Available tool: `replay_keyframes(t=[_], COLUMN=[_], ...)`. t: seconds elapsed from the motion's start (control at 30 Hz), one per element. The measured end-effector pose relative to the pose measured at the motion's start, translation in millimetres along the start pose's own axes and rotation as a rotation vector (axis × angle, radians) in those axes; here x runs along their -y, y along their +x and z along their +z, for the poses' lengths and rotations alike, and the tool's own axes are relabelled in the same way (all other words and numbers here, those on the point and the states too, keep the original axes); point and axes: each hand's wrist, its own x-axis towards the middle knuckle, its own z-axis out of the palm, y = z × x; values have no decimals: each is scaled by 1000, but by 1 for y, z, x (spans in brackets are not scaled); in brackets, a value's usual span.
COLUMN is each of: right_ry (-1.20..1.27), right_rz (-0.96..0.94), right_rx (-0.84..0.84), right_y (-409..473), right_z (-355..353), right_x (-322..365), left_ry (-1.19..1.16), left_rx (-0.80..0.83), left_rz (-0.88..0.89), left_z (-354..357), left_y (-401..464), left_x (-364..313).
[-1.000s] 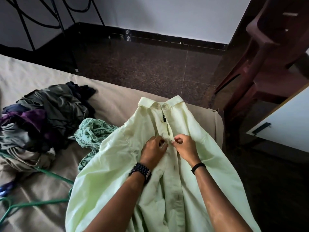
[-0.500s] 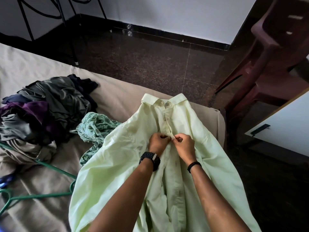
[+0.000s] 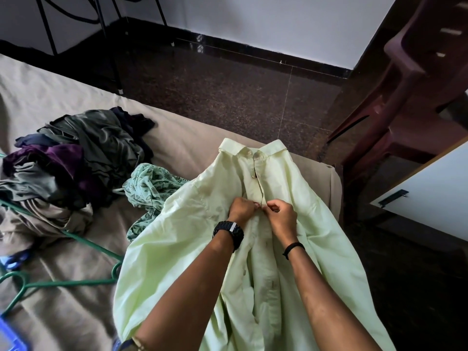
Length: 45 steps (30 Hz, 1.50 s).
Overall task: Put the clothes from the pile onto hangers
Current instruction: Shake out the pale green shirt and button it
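Observation:
A pale green collared shirt (image 3: 192, 224) lies spread on the bed, collar pointing away from me. My left hand (image 3: 240, 210) and my right hand (image 3: 281, 216) meet at its button placket, a little below the collar, each pinching an edge of the front. A pile of dark clothes (image 3: 76, 158) sits on the bed to the left, with a teal patterned garment (image 3: 149, 188) beside the shirt. Green hangers (image 3: 63, 283) lie on the sheet at the lower left. Whether a hanger is inside the shirt is hidden.
The bed (image 3: 182, 148) has a beige sheet, and its corner is just right of the shirt. A dark red plastic chair (image 3: 417, 102) and a white cabinet door (image 3: 430, 191) stand at the right. Black metal legs (image 3: 111, 54) stand on the dark floor behind. A blue object (image 3: 10, 338) lies at bottom left.
Both hands stay pinched together on the placket at about the same spot. The shirt front around them has bunched slightly, and the view has shifted a little.

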Motion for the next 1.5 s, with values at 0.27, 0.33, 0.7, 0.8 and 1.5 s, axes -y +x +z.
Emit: replay_keyframes(t=[0.27,0.33,0.7,0.8,1.5], right_ry=[6,-13,50,78,69], right_rz=[-34,-73,-77,-27,138], right_rx=[-9,-6,78,87,155], right_y=[-6,-8,-12,-10,-25], right_z=[0,0,-5,-5,-17], right_x=[3,4,6,5,10], left_ry=[-71,-95,-313,-368,410], left_rx=[-44,-67,-63,-47,-311], left_rz=[1,-21,-2,26,499], left_z=[4,5,3,3,-3], left_y=[-1,-2,-12,-17,-50], left_x=[9,9,7,13,13])
